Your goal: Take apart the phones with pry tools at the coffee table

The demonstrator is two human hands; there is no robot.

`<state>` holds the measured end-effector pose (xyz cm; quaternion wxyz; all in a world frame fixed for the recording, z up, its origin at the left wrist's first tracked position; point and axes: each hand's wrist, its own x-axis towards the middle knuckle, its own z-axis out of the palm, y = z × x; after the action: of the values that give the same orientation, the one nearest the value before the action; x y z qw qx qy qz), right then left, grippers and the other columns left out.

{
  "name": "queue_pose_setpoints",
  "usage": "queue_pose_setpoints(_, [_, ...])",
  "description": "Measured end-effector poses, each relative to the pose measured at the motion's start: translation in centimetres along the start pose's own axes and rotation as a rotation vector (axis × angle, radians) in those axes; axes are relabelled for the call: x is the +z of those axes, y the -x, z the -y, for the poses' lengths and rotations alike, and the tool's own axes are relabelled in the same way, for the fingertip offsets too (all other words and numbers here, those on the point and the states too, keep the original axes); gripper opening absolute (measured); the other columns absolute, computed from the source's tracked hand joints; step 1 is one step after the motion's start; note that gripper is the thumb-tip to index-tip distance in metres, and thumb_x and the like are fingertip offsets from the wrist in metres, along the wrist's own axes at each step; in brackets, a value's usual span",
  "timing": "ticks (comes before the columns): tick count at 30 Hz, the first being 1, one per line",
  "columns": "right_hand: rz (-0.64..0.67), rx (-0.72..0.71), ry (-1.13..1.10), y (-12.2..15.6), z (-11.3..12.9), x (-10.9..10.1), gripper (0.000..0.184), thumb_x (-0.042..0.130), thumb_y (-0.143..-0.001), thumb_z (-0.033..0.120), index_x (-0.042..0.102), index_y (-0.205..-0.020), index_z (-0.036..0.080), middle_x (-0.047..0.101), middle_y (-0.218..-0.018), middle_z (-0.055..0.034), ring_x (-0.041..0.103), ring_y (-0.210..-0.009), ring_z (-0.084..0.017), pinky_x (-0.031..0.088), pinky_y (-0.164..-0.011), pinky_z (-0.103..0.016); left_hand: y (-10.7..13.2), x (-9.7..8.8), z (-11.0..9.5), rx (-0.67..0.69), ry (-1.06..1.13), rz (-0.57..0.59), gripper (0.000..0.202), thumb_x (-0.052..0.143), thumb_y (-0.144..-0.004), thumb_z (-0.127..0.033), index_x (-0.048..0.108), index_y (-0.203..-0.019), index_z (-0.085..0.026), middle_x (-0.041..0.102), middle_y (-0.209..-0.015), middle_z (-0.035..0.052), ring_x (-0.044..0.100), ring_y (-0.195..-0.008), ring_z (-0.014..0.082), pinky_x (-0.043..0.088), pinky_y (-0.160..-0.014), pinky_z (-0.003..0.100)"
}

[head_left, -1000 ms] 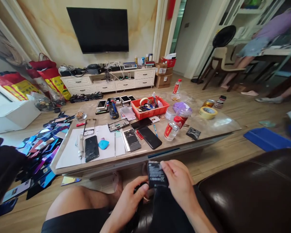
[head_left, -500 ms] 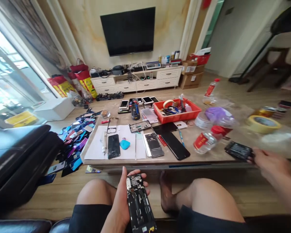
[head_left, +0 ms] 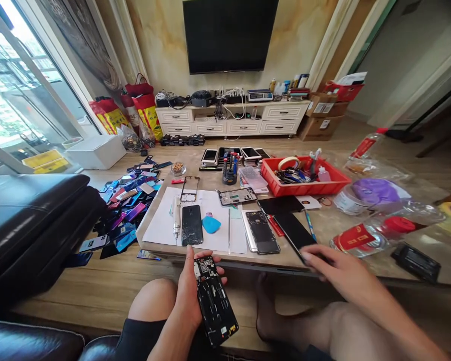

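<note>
My left hand (head_left: 190, 296) is wrapped round an opened black phone body (head_left: 215, 302) with its circuit board showing, held over my knee in front of the table. My right hand (head_left: 332, 271) reaches over the table's near edge with its fingers stretched out, the tips on the lower end of a black phone screen (head_left: 293, 230). It holds nothing. A black phone battery (head_left: 416, 261) lies on the table to the right of that hand, apart from it.
The low table (head_left: 323, 225) carries a white sheet with a cracked phone (head_left: 192, 231), a blue pick (head_left: 211, 224), an electric screwdriver (head_left: 176, 215), a red tray (head_left: 304, 175), bottles (head_left: 368, 234) and tape. Phone back covers (head_left: 128, 210) litter the floor at left. A dark sofa (head_left: 30, 220) stands left.
My right hand set the battery down on the table's right side and moved left to the black screen. The camera turned left. The left hand keeps the phone body.
</note>
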<state>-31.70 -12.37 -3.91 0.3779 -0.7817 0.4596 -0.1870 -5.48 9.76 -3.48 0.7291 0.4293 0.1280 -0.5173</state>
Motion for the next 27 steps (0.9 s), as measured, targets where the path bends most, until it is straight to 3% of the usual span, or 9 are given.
queue_pose_setpoints(1, [0.064,-0.019,0.108,-1.2,2.5,1.4,0.04,0.06,-0.083,0.058,0.077,-0.095,0.025,0.075,-0.082,-0.0066,0.07,-0.074,-0.026,0.055,-0.063,-0.035,-0.1,0.0,0.1,-0.002,0.012,0.013,0.045,0.054,-0.095,-0.06,0.062,-0.104,-0.017,0.069,-0.094,0.0102,0.067,-0.067,0.0209,0.06,-0.063,0.038])
queue_pose_setpoints(3, [0.015,-0.034,0.347,-3.4,6.3,3.9,0.035,0.058,-0.088,0.047,0.074,-0.108,0.024,0.074,-0.103,-0.0088,0.071,-0.093,-0.028,0.054,-0.08,-0.038,-0.1,-0.1,0.1,-0.007,0.049,0.053,0.044,0.055,-0.095,-0.059,0.062,-0.104,-0.017,0.069,-0.095,0.0102,0.068,-0.07,0.0217,0.061,-0.065,0.039])
queue_pose_setpoints(5, [-0.012,-0.006,0.578,-5.0,8.7,6.1,0.049,0.059,-0.092,0.048,0.064,-0.131,0.019,0.067,-0.117,-0.0154,0.068,-0.103,-0.033,0.053,-0.085,-0.041,0.1,-0.2,-0.4,0.002,0.083,0.092,0.043,0.055,-0.095,-0.059,0.063,-0.105,-0.018,0.07,-0.098,0.0105,0.069,-0.073,0.0222,0.061,-0.068,0.04])
queue_pose_setpoints(8, [0.003,0.045,0.79,-5.6,10.0,8.7,0.068,0.063,-0.091,0.055,0.051,-0.145,0.015,0.06,-0.125,-0.0208,0.065,-0.109,-0.04,0.052,-0.085,-0.045,0.3,-0.3,-1.3,0.027,0.096,0.08,0.042,0.056,-0.095,-0.058,0.063,-0.106,-0.018,0.07,-0.1,0.011,0.069,-0.073,0.0224,0.061,-0.068,0.04])
queue_pose_setpoints(11, [0.008,0.074,0.856,-5.4,9.8,10.1,0.062,0.058,-0.096,0.049,0.05,-0.148,0.016,0.058,-0.126,-0.0205,0.062,-0.113,-0.04,0.052,-0.088,-0.045,0.0,-0.5,-1.9,0.036,0.085,0.021,0.042,0.058,-0.093,-0.058,0.063,-0.107,-0.018,0.071,-0.101,0.0113,0.07,-0.072,0.0227,0.061,-0.067,0.04])
queue_pose_setpoints(17, [-0.018,0.048,0.95,-5.4,9.6,10.3,0.05,0.045,-0.102,0.037,0.051,-0.147,0.016,0.063,-0.125,-0.0196,0.066,-0.11,-0.037,0.053,-0.087,-0.044,-0.7,-1.4,-2.0,0.076,0.107,-0.077,0.04,0.061,-0.093,-0.056,0.064,-0.104,-0.018,0.07,-0.096,0.0095,0.069,-0.07,0.0213,0.062,-0.067,0.04])
queue_pose_setpoints(23, [0.028,0.151,0.981,-5.7,10.2,8.9,0.038,0.036,-0.102,0.024,0.064,-0.126,0.013,0.075,-0.098,-0.0201,0.074,-0.093,-0.037,0.052,-0.075,-0.042,0.2,-1.0,-2.8,0.052,0.182,0.014,0.041,0.054,-0.096,-0.055,0.064,-0.105,-0.016,0.07,-0.098,0.0124,0.07,-0.073,0.0228,0.063,-0.067,0.041])
queue_pose_setpoints(27, [-0.116,0.174,0.882,-5.9,10.0,6.4,0.034,0.041,-0.1,0.027,0.07,-0.112,0.011,0.075,-0.094,-0.0226,0.073,-0.093,-0.037,0.051,-0.076,-0.042,0.5,-1.1,-3.0,0.071,0.165,0.066,0.044,0.052,-0.097,-0.055,0.065,-0.108,-0.014,0.071,-0.104,0.0145,0.071,-0.076,0.0238,0.064,-0.067,0.041])
